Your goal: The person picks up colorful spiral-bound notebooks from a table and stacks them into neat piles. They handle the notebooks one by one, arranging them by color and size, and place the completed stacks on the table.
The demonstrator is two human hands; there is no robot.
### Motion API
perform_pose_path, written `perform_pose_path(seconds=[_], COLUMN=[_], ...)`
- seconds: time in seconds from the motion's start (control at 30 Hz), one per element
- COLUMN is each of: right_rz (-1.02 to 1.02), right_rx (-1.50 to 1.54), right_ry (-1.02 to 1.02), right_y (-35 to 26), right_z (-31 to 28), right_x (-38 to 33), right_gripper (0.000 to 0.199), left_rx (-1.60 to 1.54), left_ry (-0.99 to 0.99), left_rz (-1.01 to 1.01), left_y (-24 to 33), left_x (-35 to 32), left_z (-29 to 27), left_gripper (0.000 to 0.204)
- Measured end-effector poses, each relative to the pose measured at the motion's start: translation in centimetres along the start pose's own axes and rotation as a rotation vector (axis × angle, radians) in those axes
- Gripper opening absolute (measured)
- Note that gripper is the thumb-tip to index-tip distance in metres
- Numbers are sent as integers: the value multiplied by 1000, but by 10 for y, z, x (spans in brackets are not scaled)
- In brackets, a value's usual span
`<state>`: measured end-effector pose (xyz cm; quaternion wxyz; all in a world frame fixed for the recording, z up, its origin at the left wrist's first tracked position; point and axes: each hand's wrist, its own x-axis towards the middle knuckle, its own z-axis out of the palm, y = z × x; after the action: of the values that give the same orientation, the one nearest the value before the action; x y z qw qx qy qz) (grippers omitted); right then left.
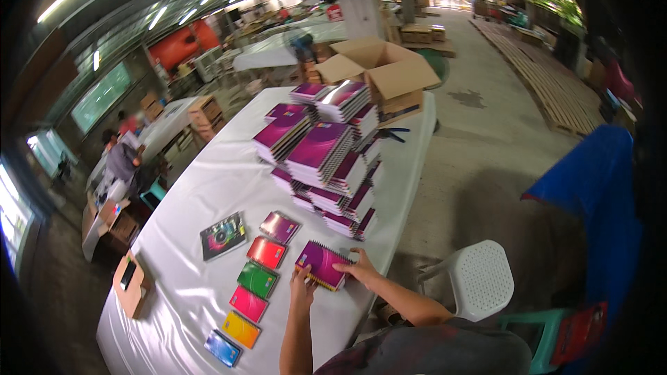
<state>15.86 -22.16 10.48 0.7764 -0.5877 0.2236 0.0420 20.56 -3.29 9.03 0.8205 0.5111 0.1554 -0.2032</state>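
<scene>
Both my hands hold a small stack of purple-covered spiral notebooks (321, 262) just above the white-covered table. My left hand (301, 286) grips its near left corner, and my right hand (359, 268) closes on its right edge. A yellow edge shows at the bottom of this stack. To its left runs a row of small notebooks: a purple one (280, 227), a red one (266, 253), a green one (258, 279), a pink one (248, 303), a yellow one (240, 329) and a blue one (223, 348). Beyond my hands rise tall piles of purple spiral notebooks (321, 153).
A dark notebook with a round design (224, 236) lies left of the row. A cardboard piece with a black object (130, 285) sits at the table's left edge. Behind the piles stand an open carton (396, 76) and dark-handled pliers or scissors (393, 133). A white stool (479, 278) is at right.
</scene>
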Motion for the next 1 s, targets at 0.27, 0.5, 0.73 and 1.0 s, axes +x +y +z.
perform_pose_path(seconds=[0.27, 0.5, 0.73, 1.0], right_rz=[21, 10, 182, 64], right_rx=[-101, 13, -46, -204], right_ry=[124, 97, -55, 117], right_y=[-10, 6, -3, 0], right_z=[11, 11, 14, 28], right_x=[46, 62, 50, 57], right_gripper=[97, 79, 55, 45], left_rx=[163, 410, 630, 914], left_ry=[376, 342, 468, 564], left_rz=[184, 316, 318, 731], left_y=[2, -34, -40, -5], left_x=[-7, -84, -151, -195], left_z=[27, -35, -74, -99], left_gripper=[96, 84, 80, 73])
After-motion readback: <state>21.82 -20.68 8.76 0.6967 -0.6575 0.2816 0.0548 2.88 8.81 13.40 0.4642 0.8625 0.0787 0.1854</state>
